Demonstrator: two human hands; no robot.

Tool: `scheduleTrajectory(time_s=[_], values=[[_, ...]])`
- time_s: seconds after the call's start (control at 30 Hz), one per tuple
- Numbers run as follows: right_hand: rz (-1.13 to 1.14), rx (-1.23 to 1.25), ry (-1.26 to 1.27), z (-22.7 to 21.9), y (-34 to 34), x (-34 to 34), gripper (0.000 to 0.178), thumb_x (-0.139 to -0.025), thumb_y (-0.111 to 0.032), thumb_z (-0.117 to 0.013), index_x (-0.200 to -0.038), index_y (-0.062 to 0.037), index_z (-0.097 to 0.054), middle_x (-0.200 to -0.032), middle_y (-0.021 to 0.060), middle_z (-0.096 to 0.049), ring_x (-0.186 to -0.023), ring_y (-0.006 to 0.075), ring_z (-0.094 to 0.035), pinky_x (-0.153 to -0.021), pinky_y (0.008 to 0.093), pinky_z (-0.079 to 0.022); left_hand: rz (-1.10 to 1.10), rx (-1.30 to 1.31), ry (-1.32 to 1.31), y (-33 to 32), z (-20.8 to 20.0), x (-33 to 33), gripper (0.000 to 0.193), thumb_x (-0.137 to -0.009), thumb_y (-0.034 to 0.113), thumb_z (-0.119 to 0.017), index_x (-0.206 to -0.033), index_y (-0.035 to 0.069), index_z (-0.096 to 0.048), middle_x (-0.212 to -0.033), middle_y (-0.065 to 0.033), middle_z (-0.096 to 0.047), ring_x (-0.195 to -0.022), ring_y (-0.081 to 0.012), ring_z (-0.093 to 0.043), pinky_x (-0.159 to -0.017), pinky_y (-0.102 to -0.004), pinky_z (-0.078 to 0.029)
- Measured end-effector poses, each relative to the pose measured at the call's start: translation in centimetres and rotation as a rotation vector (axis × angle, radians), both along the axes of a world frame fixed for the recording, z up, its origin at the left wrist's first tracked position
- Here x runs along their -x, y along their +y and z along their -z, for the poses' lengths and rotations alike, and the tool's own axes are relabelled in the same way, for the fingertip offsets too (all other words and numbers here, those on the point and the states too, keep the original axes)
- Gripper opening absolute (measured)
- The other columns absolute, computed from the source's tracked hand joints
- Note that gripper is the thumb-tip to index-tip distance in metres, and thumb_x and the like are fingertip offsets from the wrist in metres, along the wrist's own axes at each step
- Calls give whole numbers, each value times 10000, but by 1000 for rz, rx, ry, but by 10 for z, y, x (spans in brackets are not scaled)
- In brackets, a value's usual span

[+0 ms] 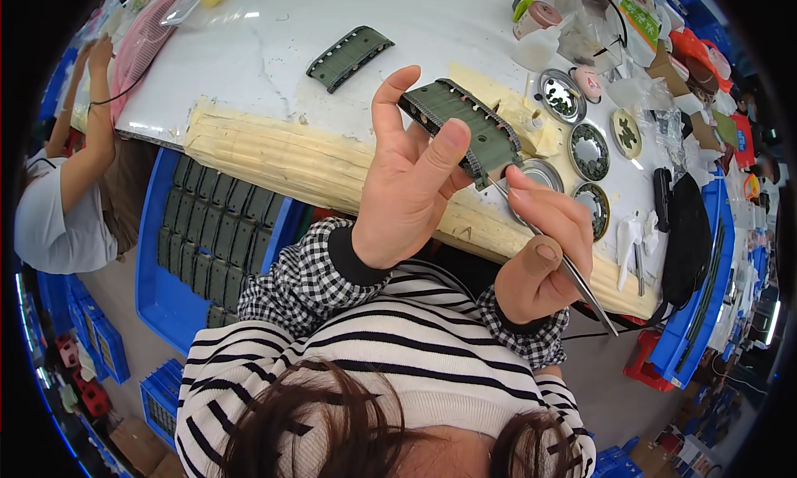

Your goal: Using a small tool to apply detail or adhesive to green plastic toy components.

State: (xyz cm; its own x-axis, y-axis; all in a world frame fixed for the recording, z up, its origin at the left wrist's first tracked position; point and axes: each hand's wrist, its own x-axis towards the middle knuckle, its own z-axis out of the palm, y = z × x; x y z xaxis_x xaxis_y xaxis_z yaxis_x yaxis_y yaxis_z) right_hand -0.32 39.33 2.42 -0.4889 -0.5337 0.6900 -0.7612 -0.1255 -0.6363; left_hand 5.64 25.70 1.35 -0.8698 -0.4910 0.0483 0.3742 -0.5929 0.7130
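Note:
My left hand (pixel 413 175) grips a curved dark green plastic part (pixel 469 125) with notched edges, its thumb on the near side and the index finger raised. My right hand (pixel 548 246) is closed on a pair of metal tweezers (pixel 573 272). The tweezers' tips touch or nearly touch the lower right end of the green part; whether they pinch anything is too small to tell. A second curved green part (pixel 349 56) lies on the white table, beyond my left hand.
Round metal dishes of small dark pieces (pixel 589 152) stand at the right. Yellowish tape (pixel 274 157) covers the table's front edge. Left of me, a blue crate (pixel 170 299) holds rows of green parts. Another person's arm (pixel 93 138) reaches in at far left. Plastic bags (pixel 591 34) crowd the back right.

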Motion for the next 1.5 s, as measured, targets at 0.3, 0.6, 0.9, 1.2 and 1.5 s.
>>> scheduleTrajectory(time_s=[0.3,0.6,0.9,1.2,1.5], values=[[4,-12,-18,2,0,-1,271,-977,-198,-512,-1037,26,-652,-999,163,-644,-992,310,-652,-854,357,-520,-14,2,14,1,2,1,604,-985,299,-500,-1417,226,-84,-1329,-133,-425,-1206,-335,-520,-979,-427,-480],[3,-47,-37,0,0,-5,243,-975,-166,-504,-1051,23,-636,-1015,161,-622,-1025,317,-639,-925,420,-517,-38,12,35,2,4,1,590,-980,295,-511,-1401,231,-103,-1359,-135,-396,-1220,-339,-504,-981,-434,-479],[18,-58,-25,0,-1,-7,234,-977,-147,-491,-1050,26,-630,-1015,163,-618,-1022,319,-640,-927,429,-519,-50,10,40,3,7,1,591,-971,297,-527,-1393,250,-117,-1371,-131,-388,-1225,-352,-499,-975,-443,-487],[23,-73,-4,-1,0,-6,238,-978,-156,-491,-1054,27,-624,-1017,160,-618,-1019,318,-642,-931,436,-517,-50,13,61,4,9,2,591,-965,304,-536,-1389,259,-128,-1381,-134,-382,-1225,-355,-498,-973,-444,-489],[99,105,-97,4,0,-4,534,-1001,-443,-342,-1047,11,-619,-973,189,-644,-944,286,-657,-861,397,-541,91,-308,8,-3,6,3,453,-962,337,-535,-1299,175,-279,-1304,-169,-442,-1195,-330,-520,-992,-401,-494]])
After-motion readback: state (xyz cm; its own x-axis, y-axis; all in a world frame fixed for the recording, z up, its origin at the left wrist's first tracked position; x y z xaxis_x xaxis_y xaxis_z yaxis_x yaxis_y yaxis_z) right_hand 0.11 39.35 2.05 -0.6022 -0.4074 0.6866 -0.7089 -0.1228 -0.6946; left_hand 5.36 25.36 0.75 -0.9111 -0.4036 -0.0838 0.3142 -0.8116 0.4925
